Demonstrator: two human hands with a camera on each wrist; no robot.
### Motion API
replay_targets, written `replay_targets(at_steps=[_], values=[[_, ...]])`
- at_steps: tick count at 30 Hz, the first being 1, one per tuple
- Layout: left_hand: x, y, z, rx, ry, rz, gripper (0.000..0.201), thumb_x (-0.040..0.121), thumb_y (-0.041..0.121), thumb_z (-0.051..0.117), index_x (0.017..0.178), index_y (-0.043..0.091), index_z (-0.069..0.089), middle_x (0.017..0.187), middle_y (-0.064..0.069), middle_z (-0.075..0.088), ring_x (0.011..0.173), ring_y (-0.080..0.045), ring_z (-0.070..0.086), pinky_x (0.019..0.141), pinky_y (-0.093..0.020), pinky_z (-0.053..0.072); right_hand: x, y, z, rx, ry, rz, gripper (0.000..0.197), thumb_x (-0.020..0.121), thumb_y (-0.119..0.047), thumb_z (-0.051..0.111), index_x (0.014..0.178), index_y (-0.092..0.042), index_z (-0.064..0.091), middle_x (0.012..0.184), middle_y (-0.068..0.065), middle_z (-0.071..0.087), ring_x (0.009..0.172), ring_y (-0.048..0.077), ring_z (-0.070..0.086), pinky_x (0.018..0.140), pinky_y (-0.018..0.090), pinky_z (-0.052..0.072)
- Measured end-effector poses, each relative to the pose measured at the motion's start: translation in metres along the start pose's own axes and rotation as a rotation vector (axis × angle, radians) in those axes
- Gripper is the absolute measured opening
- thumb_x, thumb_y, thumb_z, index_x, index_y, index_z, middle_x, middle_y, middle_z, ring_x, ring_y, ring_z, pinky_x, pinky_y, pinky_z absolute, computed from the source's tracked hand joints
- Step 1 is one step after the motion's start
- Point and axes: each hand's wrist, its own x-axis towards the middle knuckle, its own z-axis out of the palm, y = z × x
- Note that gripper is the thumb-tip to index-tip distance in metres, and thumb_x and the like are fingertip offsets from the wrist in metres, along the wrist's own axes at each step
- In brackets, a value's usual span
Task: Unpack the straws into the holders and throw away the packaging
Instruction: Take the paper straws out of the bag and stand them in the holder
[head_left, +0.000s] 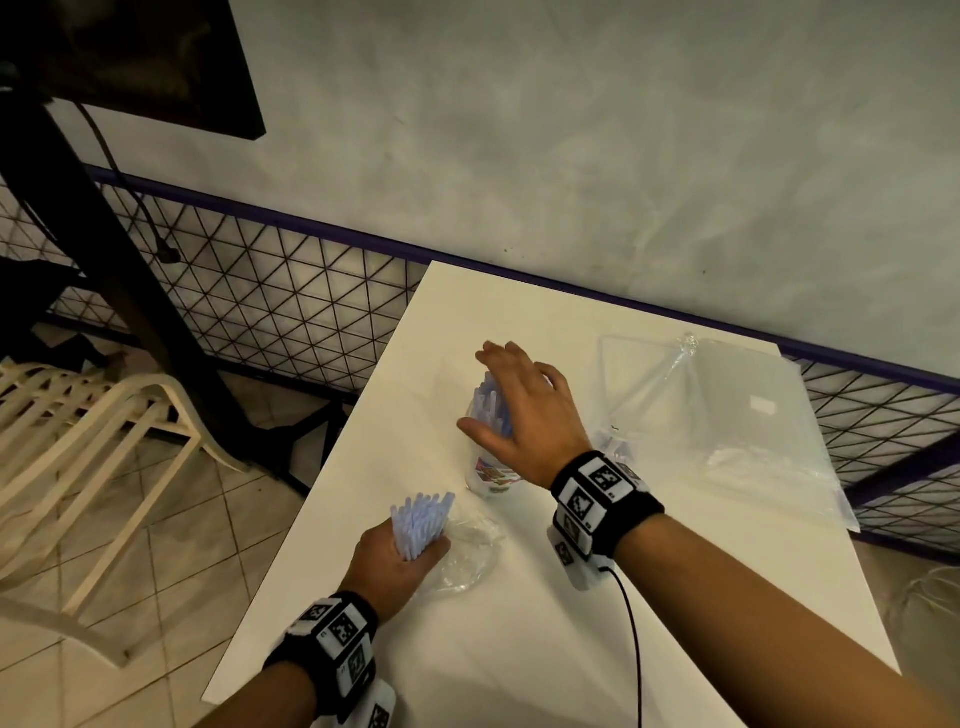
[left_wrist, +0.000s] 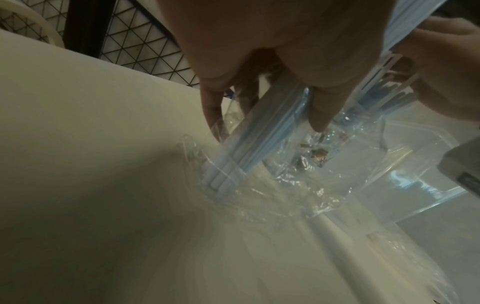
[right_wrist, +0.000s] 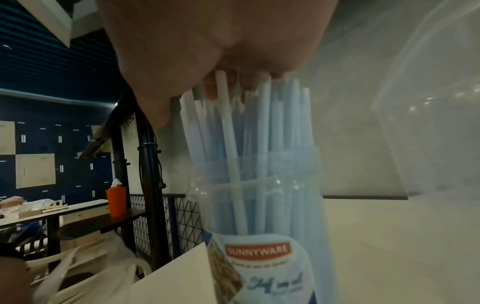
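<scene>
On the white surface (head_left: 519, 597), a clear holder (head_left: 488, 478) with a printed label is standing, already packed with pale blue straws (right_wrist: 254, 144). Just above it, the right hand (head_left: 524, 410) is being held flat, fingers straight, palm touching the straw tips, nothing gripped. Nearer than the holder, a second bundle of straws (head_left: 421, 519) is being gripped by the left hand (head_left: 389, 566), fingers curled round it, crinkly clear wrap (head_left: 467, 556) underneath. Straws are probably light, thin and slippery, so squeezing mid-bundle seems best. Right of the holder, loose plastic packaging (head_left: 753, 415) is lying, possibly snagging things.
</scene>
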Motion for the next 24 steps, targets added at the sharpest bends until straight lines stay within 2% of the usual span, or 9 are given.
replay_targets(at_steps=[2, 5, 9, 11, 14, 16, 19, 22, 24], values=[[0.0, 0.0, -0.001, 0.014, 0.001, -0.002, 0.028, 0.077, 0.019, 0.079, 0.084, 0.038, 0.061, 0.087, 0.015, 0.068, 0.082, 0.006, 0.063, 0.072, -0.01, 0.043, 0.008, -0.006, 0.003, -0.035, 0.025, -0.015, 0.073, 0.09, -0.055, 0.06, 0.15, -0.024, 0.033, 0.16, -0.002, 0.031, 0.149, 0.02, 0.025, 0.118, 0.042, 0.023], [0.0, 0.001, -0.001, 0.019, 0.008, 0.003, 0.026, 0.076, 0.018, 0.08, 0.081, 0.036, 0.062, 0.082, 0.013, 0.069, 0.075, 0.011, 0.064, 0.067, -0.006, 0.043, 0.015, -0.007, 0.009, -0.058, 0.046, -0.096, 0.073, 0.088, -0.039, 0.069, 0.15, -0.024, 0.033, 0.159, -0.001, 0.033, 0.142, 0.021, 0.039, 0.111, 0.043, 0.038], [0.0, 0.0, -0.001, -0.006, 0.014, -0.005, 0.023, 0.076, 0.018, 0.08, 0.084, 0.032, 0.063, 0.084, 0.011, 0.069, 0.08, 0.002, 0.065, 0.073, -0.014, 0.045, 0.02, 0.002, 0.009, -0.084, 0.087, -0.085, 0.06, 0.092, -0.027, 0.065, 0.147, -0.019, 0.042, 0.152, 0.002, 0.045, 0.137, 0.025, 0.046, 0.106, 0.044, 0.043], [0.0, 0.001, -0.001, 0.001, 0.007, -0.003, 0.025, 0.076, 0.019, 0.08, 0.085, 0.035, 0.062, 0.086, 0.014, 0.068, 0.084, 0.002, 0.063, 0.074, -0.014, 0.044, 0.018, 0.006, 0.009, -0.17, 0.058, -0.06, 0.048, 0.098, -0.034, 0.053, 0.143, -0.018, 0.049, 0.148, 0.001, 0.052, 0.139, 0.027, 0.044, 0.11, 0.048, 0.038], [0.0, 0.002, -0.001, 0.013, 0.002, 0.005, 0.028, 0.076, 0.019, 0.08, 0.085, 0.037, 0.06, 0.086, 0.018, 0.065, 0.085, 0.006, 0.061, 0.074, -0.009, 0.042, 0.01, 0.011, 0.012, -0.274, -0.07, -0.016, 0.061, 0.097, -0.056, 0.039, 0.146, -0.02, 0.045, 0.152, -0.002, 0.046, 0.144, 0.025, 0.036, 0.115, 0.048, 0.027], [0.0, 0.0, -0.001, 0.012, 0.008, 0.002, 0.027, 0.076, 0.019, 0.08, 0.088, 0.034, 0.061, 0.087, 0.018, 0.066, 0.087, 0.003, 0.062, 0.078, -0.012, 0.043, 0.009, 0.011, 0.014, -0.298, -0.072, 0.014, 0.061, 0.095, -0.06, 0.038, 0.143, -0.023, 0.048, 0.151, -0.004, 0.047, 0.143, 0.027, 0.038, 0.113, 0.054, 0.029], [0.001, -0.001, -0.001, 0.006, 0.008, -0.012, 0.023, 0.075, 0.02, 0.08, 0.09, 0.028, 0.064, 0.088, 0.012, 0.069, 0.088, -0.008, 0.066, 0.083, -0.023, 0.047, 0.01, 0.009, 0.013, -0.253, 0.023, 0.055, 0.041, 0.096, -0.049, 0.049, 0.127, -0.024, 0.061, 0.137, -0.003, 0.06, 0.128, 0.031, 0.053, 0.098, 0.053, 0.044], [0.0, -0.002, -0.001, 0.002, 0.011, -0.029, 0.021, 0.075, 0.022, 0.081, 0.089, 0.026, 0.065, 0.089, 0.007, 0.071, 0.087, -0.011, 0.067, 0.082, -0.024, 0.048, 0.014, 0.011, 0.013, -0.159, 0.133, 0.046, 0.026, 0.093, -0.034, 0.059, 0.107, -0.016, 0.069, 0.112, 0.003, 0.069, 0.099, 0.033, 0.063, 0.079, 0.045, 0.051], [0.0, -0.002, -0.001, 0.003, 0.009, -0.026, 0.021, 0.075, 0.022, 0.081, 0.088, 0.029, 0.065, 0.088, 0.008, 0.071, 0.087, -0.01, 0.067, 0.08, -0.023, 0.047, 0.017, 0.014, 0.011, -0.085, 0.175, 0.045, 0.028, 0.091, -0.032, 0.055, 0.103, -0.011, 0.069, 0.105, 0.006, 0.069, 0.091, 0.034, 0.063, 0.076, 0.045, 0.053]])
